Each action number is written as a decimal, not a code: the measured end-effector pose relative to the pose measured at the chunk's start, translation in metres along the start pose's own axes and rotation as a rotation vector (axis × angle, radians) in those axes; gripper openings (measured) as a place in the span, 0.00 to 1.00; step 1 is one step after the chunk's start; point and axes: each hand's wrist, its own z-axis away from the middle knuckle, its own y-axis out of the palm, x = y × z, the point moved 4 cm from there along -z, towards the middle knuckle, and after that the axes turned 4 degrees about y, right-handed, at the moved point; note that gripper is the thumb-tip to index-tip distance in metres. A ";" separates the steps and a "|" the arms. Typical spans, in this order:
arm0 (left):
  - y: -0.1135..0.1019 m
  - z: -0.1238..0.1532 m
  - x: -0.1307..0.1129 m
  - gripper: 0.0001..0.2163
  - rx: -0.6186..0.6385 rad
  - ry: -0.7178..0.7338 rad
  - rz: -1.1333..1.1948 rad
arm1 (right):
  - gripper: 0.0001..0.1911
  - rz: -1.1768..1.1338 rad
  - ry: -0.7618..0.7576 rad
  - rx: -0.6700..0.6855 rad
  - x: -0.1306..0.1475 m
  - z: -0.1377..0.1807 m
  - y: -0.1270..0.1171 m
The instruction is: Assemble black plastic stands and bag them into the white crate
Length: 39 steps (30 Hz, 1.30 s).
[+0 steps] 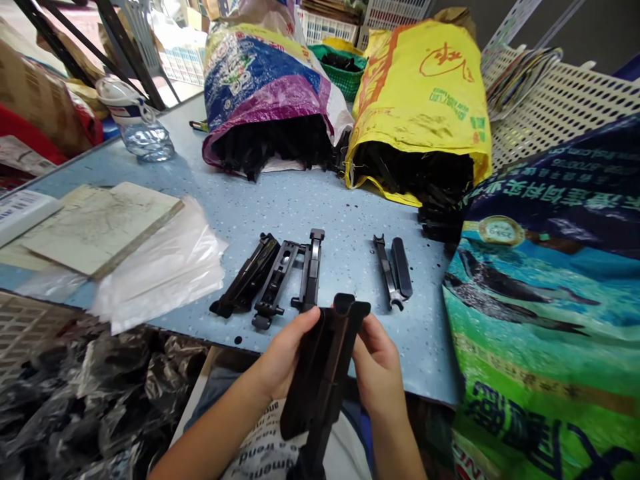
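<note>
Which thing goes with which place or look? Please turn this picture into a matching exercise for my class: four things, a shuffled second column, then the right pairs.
Things
1. Long black part
2. Bottle
3. Plastic sheets
4. Blue-and-green sack

Places and looks
A. Lie partly beneath a pale board
B. Fills the lower right corner of the picture
C. Is held between the left hand and the right hand
D. Is see-through below, with a white top

Right pairs: 1-C, 2-D, 3-A, 4-B
</note>
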 end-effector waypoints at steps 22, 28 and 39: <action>-0.002 -0.006 0.021 0.33 0.327 -0.080 0.040 | 0.09 0.075 0.064 -0.064 0.005 0.014 0.000; -0.001 -0.009 0.020 0.31 0.317 0.012 -0.012 | 0.07 0.295 -0.003 -0.057 0.013 0.008 -0.009; -0.007 -0.006 0.025 0.29 0.349 0.004 0.053 | 0.06 0.877 -0.311 0.314 0.040 0.001 -0.006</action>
